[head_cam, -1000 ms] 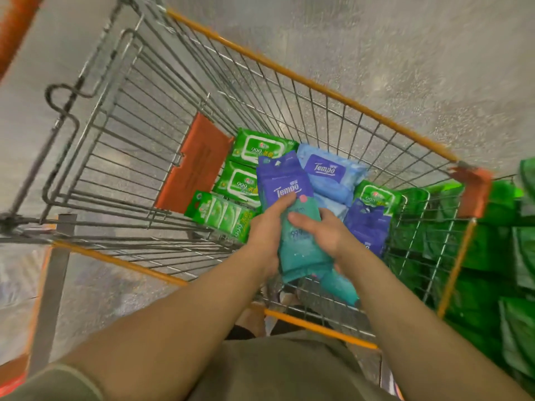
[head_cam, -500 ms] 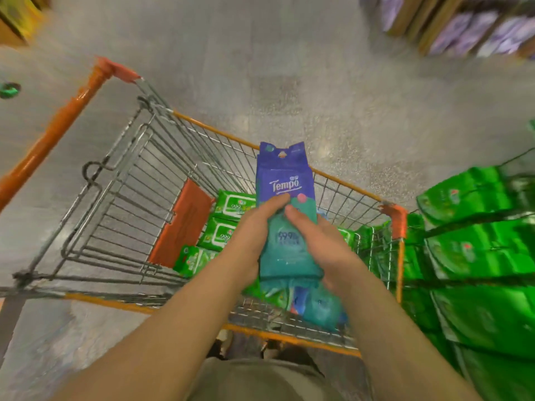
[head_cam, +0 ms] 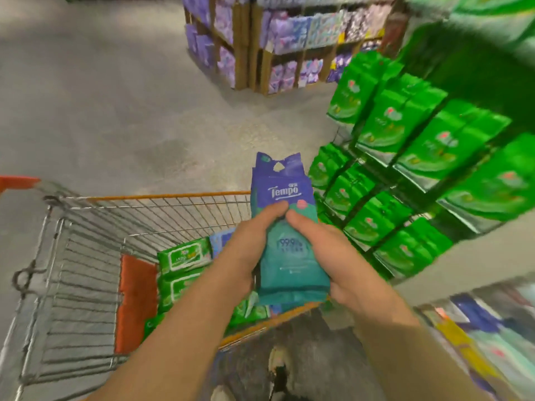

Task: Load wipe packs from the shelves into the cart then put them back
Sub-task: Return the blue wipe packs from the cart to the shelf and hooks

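Above the near rim of the cart (head_cam: 86, 204), the left hand (head_cam: 246, 250) and right hand (head_cam: 333, 256) clasp a Tempo wipe pack (head_cam: 286, 227) upright between them, thumbs across its front. Beneath lie green wipe packs (head_cam: 185, 256) in the basket. Beyond, at right, shelves (head_cam: 411, 157) hold green packs.

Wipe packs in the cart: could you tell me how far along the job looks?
Loading looks done: green packs lie in the cart. In hand: the left hand and right hand grip a Tempo pack above the cart, beside the shelves. Left: shelving it and the remaining packs.
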A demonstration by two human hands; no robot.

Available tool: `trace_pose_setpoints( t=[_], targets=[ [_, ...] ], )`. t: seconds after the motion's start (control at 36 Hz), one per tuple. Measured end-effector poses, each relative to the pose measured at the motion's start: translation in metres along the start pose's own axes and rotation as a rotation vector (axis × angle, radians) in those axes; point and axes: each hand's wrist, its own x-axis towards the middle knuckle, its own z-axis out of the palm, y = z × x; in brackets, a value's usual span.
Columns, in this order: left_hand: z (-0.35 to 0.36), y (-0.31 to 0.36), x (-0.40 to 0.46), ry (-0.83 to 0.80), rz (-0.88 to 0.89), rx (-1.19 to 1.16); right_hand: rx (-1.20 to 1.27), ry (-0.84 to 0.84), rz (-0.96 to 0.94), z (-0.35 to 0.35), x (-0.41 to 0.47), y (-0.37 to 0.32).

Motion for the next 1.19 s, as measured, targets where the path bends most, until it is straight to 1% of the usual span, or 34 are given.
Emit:
trace_pose_setpoints(
  t=[0.17, 0.39, 0.58, 0.67, 0.69, 0.81, 0.83, 0.89, 0.94, 0.97, 1.03, 1.08, 1.19],
  targets=[
    [0.056, -0.021, -0.026, -0.168, -0.010, 0.114, 0.081, 0.165, -0.102, -0.040, -0.063, -0.010],
    [0.143, -0.070, -0.069, -0.378, -0.027, 0.261, 0.251, 0.294, -0.255, -0.111, -0.161, -0.007],
    [0.225, -0.146, -0.117, -0.528, -0.075, 0.364, 0.315, 0.373, -0.377, -0.197, -0.255, 0.017],
    [0.259, -0.187, -0.138, -0.596, -0.094, 0.412, 0.330, 0.456, -0.401, -0.234, -0.301, 0.031],
    [0.270, -0.202, -0.142, -0.640, -0.102, 0.411, 0.338, 0.482, -0.406, -0.247, -0.317, 0.038],
    [0.319, -0.257, -0.162, -0.696, -0.124, 0.505, 0.360, 0.530, -0.453, -0.286, -0.374, 0.053],
    [0.326, -0.272, -0.164, -0.685, -0.089, 0.535, 0.357, 0.546, -0.455, -0.291, -0.389, 0.054],
    [0.344, -0.299, -0.166, -0.730, -0.056, 0.578, 0.348, 0.563, -0.473, -0.304, -0.418, 0.059],
    [0.363, -0.315, -0.180, -0.770, -0.122, 0.618, 0.357, 0.590, -0.481, -0.326, -0.440, 0.069],
    [0.370, -0.320, -0.185, -0.778, -0.113, 0.656, 0.349, 0.614, -0.476, -0.337, -0.448, 0.074],
    [0.380, -0.328, -0.189, -0.792, -0.028, 0.727, 0.346, 0.674, -0.501, -0.354, -0.467, 0.083],
    [0.394, -0.345, -0.193, -0.839, -0.026, 0.736, 0.368, 0.719, -0.499, -0.364, -0.480, 0.084],
    [0.420, -0.362, -0.200, -0.875, -0.025, 0.723, 0.446, 0.789, -0.483, -0.384, -0.493, 0.084]
  ],
)
